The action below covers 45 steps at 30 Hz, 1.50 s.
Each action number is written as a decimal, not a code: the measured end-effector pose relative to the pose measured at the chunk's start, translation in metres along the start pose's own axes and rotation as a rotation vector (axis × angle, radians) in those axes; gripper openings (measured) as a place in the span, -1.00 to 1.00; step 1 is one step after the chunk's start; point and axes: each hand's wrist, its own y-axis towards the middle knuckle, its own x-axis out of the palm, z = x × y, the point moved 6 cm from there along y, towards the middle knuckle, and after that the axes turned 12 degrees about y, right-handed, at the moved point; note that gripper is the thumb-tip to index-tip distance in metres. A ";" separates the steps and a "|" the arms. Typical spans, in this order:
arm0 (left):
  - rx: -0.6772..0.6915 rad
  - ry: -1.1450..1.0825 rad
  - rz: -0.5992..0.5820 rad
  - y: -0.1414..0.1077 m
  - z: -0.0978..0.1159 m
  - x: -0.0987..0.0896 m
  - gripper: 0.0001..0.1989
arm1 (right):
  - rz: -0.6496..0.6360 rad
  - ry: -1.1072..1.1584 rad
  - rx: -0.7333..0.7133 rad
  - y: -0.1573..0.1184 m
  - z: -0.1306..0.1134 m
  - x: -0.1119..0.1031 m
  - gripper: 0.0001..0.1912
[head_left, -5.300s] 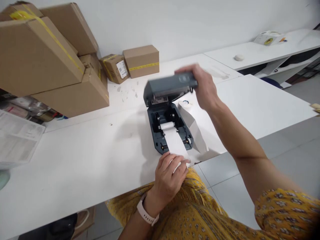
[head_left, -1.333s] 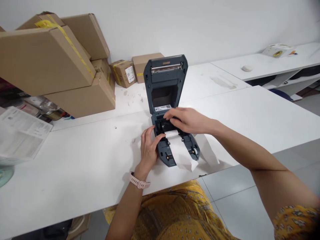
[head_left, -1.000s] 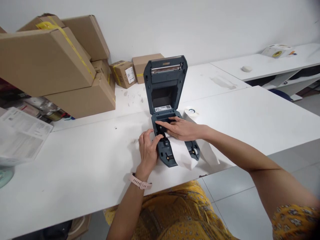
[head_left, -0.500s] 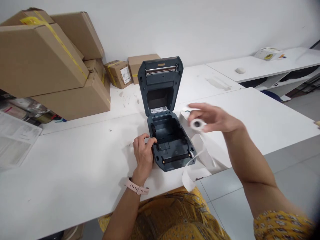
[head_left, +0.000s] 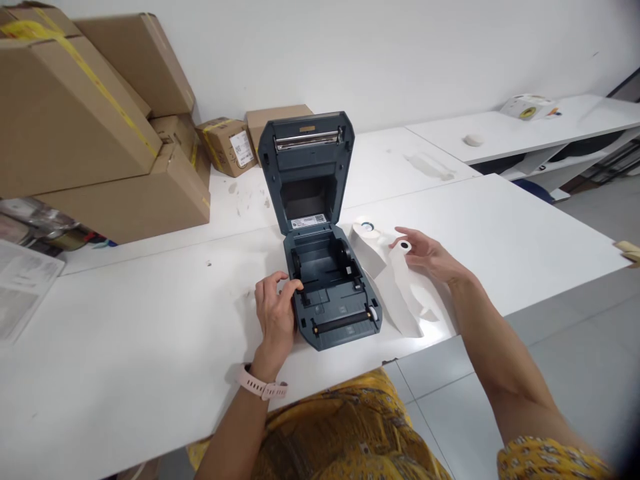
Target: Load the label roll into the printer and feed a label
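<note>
A dark label printer (head_left: 330, 300) sits on the white table with its lid (head_left: 313, 167) raised. Its inner bay shows no roll, and a black roller lies across the front. My left hand (head_left: 277, 307), a pink band on its wrist, grips the printer's left edge with the thumb over the rim. My right hand (head_left: 433, 257) is right of the printer, fingers curled around a small white paper roll (head_left: 404, 247) close to the tabletop. A loose white strip (head_left: 405, 300) lies below this roll. Behind it is another white roll (head_left: 367, 229), with a blue-ringed core.
Cardboard boxes (head_left: 125, 193) are stacked at the left, with a smaller labelled box (head_left: 230, 147) against the wall. Plastic-wrapped paper (head_left: 23, 287) lies at the far left. A side shelf (head_left: 540, 140) carries a white box (head_left: 529, 107) and a round white object (head_left: 473, 140).
My right hand has lowered the small paper roll to the right of the printer, and its trailing strip has left the printer's front. My left hand keeps its hold on the printer.
</note>
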 end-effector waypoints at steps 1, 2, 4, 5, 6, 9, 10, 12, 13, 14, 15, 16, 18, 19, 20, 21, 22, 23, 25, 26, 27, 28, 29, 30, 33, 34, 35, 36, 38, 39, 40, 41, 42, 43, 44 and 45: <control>-0.001 -0.003 0.002 0.000 0.000 0.000 -0.69 | -0.010 -0.006 0.019 -0.001 0.001 -0.002 -0.22; -0.005 -0.007 0.004 0.000 0.000 0.000 -0.69 | -0.015 -0.007 0.021 -0.003 0.000 -0.004 -0.22; -0.015 -0.015 0.002 0.001 0.000 0.000 -0.68 | 0.008 0.000 -0.034 -0.004 -0.014 -0.010 -0.22; -0.022 -0.019 -0.004 0.001 0.000 0.000 -0.68 | 0.024 -0.011 -0.072 -0.003 -0.024 -0.012 -0.22; -0.028 -0.022 -0.010 0.000 0.000 0.000 -0.68 | 0.034 -0.045 -0.098 -0.001 -0.034 -0.011 -0.22; -0.035 -0.025 -0.027 0.000 -0.001 0.001 -0.68 | -0.002 -0.273 -0.039 0.020 -0.057 0.006 -0.09; -0.036 -0.023 -0.030 0.000 -0.001 0.001 -0.68 | -0.041 -0.354 0.012 0.029 -0.061 0.016 -0.02; -0.036 -0.013 -0.024 -0.001 -0.001 0.002 -0.69 | -0.122 -0.470 0.090 0.048 -0.064 0.035 0.07; -0.035 -0.008 -0.020 -0.001 -0.001 0.002 -0.69 | -0.148 -0.499 0.107 0.057 -0.064 0.043 0.05; -0.035 -0.005 -0.017 -0.001 -0.001 0.002 -0.68 | -0.161 -0.511 0.114 0.065 -0.063 0.049 0.00; -0.034 -0.003 -0.014 -0.001 0.000 0.002 -0.67 | -0.160 -0.508 0.113 0.071 -0.062 0.054 -0.09; -0.033 -0.002 -0.012 -0.001 0.000 0.003 -0.66 | -0.150 -0.497 0.109 0.076 -0.061 0.057 -0.17; -0.028 0.001 -0.011 -0.001 0.001 0.003 -0.66 | -0.117 -0.455 0.099 0.079 -0.058 0.058 -0.29; -0.027 0.005 -0.006 -0.001 0.001 0.002 -0.67 | -0.097 -0.432 0.088 0.078 -0.058 0.058 -0.31; -0.025 0.007 -0.004 0.000 0.002 0.002 -0.68 | -0.076 -0.406 0.070 0.076 -0.060 0.058 -0.30; -0.027 0.007 -0.003 0.000 0.002 0.002 -0.69 | -0.057 -0.371 0.049 0.074 -0.064 0.058 -0.28; -0.032 0.004 -0.001 0.000 0.003 0.002 -0.69 | -0.043 -0.329 0.024 0.070 -0.069 0.059 -0.26; -0.036 -0.003 0.002 0.000 0.003 0.002 -0.69 | -0.038 -0.284 -0.001 0.066 -0.076 0.063 -0.25; -0.040 -0.018 0.006 0.000 0.003 0.001 -0.69 | -0.073 -0.204 -0.038 0.059 -0.095 0.077 -0.22; -0.042 -0.023 0.006 0.000 0.003 0.001 -0.70 | -0.111 -0.181 -0.052 0.055 -0.106 0.088 -0.21; -0.044 -0.025 0.005 0.000 0.003 0.001 -0.70 | -0.157 -0.167 -0.063 0.052 -0.117 0.102 -0.20; -0.045 -0.024 0.003 0.000 0.003 0.001 -0.71 | -0.216 -0.176 -0.077 0.050 -0.128 0.118 -0.20; -0.045 -0.021 -0.003 0.000 0.003 0.001 -0.71 | -0.292 -0.221 -0.095 0.047 -0.137 0.136 -0.21; -0.045 -0.017 -0.010 -0.001 0.003 0.002 -0.71 | -0.375 -0.304 -0.118 0.045 -0.144 0.154 -0.21; -0.046 -0.003 -0.032 -0.001 0.003 0.002 -0.71 | -0.589 -0.698 -0.184 0.042 -0.146 0.200 -0.22; -0.050 -0.002 -0.040 -0.002 0.003 0.003 -0.70 | -0.619 -0.827 -0.193 0.043 -0.142 0.209 -0.23; -0.056 -0.002 -0.051 -0.002 0.003 0.003 -0.70 | -0.627 -0.922 -0.192 0.044 -0.136 0.215 -0.23; -0.061 -0.006 -0.062 -0.002 0.003 0.003 -0.70 | -0.629 -0.990 -0.187 0.046 -0.129 0.218 -0.22; -0.072 -0.019 -0.084 -0.002 0.003 0.004 -0.69 | -0.643 -1.068 -0.169 0.049 -0.117 0.222 -0.19; -0.077 -0.026 -0.089 -0.002 0.003 0.004 -0.69 | -0.658 -1.087 -0.165 0.050 -0.111 0.222 -0.18; -0.080 -0.033 -0.085 -0.002 0.003 0.004 -0.69 | -0.676 -1.098 -0.165 0.051 -0.106 0.222 -0.18; -0.081 -0.037 -0.078 -0.002 0.003 0.004 -0.68 | -0.692 -1.103 -0.171 0.052 -0.102 0.223 -0.17; -0.079 -0.039 -0.070 -0.002 0.003 0.003 -0.68 | -0.703 -1.104 -0.182 0.053 -0.099 0.223 -0.17; -0.074 -0.040 -0.066 -0.002 0.003 0.003 -0.68 | -0.712 -1.102 -0.195 0.054 -0.096 0.223 -0.16; -0.070 -0.039 -0.068 -0.002 0.003 0.003 -0.68 | -0.716 -1.102 -0.210 0.054 -0.094 0.223 -0.15; -0.067 -0.039 -0.073 -0.002 0.003 0.003 -0.68 | -0.712 -1.107 -0.228 0.054 -0.092 0.223 -0.15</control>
